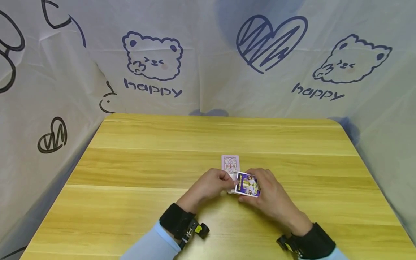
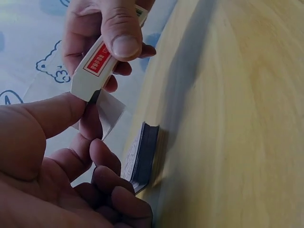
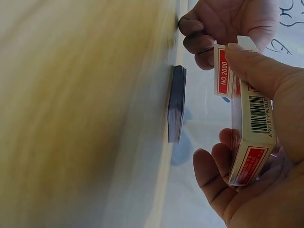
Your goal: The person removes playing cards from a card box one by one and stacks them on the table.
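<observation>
My right hand (image 1: 273, 195) holds a small playing-card box (image 1: 248, 185), purple and gold on the side facing up. In the right wrist view the box (image 3: 255, 116) shows a barcode edge, and a red "NO.2000" flap (image 3: 223, 71) stands out at its end. From the other side, my left hand (image 1: 208, 185) pinches that end of the box between thumb and index finger, its other fingers curled. A deck of playing cards (image 1: 230, 163) lies on the table just beyond the hands, patterned back up. The inside of the box is hidden.
The wooden table (image 1: 136, 169) spreads out on all sides of the hands. White cloth (image 1: 208, 57) with bear and heart drawings hangs behind it and along both sides. Each wrist wears a black strap (image 1: 177, 221) with a small camera.
</observation>
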The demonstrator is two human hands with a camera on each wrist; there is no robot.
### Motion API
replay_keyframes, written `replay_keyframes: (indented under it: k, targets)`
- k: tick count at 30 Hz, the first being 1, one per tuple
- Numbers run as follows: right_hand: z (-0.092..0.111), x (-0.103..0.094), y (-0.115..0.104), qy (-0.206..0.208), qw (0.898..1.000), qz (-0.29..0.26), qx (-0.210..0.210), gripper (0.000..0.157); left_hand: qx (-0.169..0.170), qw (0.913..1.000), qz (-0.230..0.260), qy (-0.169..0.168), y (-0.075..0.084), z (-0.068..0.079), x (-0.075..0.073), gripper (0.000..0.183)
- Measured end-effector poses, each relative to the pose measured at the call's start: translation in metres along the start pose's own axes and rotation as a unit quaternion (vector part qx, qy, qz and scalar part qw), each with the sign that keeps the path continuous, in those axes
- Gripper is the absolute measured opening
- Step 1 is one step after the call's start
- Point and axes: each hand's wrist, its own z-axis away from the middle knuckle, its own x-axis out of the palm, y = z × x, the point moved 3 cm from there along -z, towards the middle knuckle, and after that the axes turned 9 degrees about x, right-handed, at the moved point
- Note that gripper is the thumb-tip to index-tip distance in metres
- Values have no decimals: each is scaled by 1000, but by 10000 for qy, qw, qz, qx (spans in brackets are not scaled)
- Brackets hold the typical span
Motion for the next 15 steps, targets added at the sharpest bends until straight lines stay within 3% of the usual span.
replay_keyframes:
  k: [8, 15]
  targets:
    - [1, 0, 0, -9, 10000, 13, -37, 81, -224, 9989, 409, -18, 0, 6, -3, 23]
    - [2, -1, 0, -49, 10000, 19, 81, 81, -124, 9988, 459, 143, 4, 10, -2, 20]
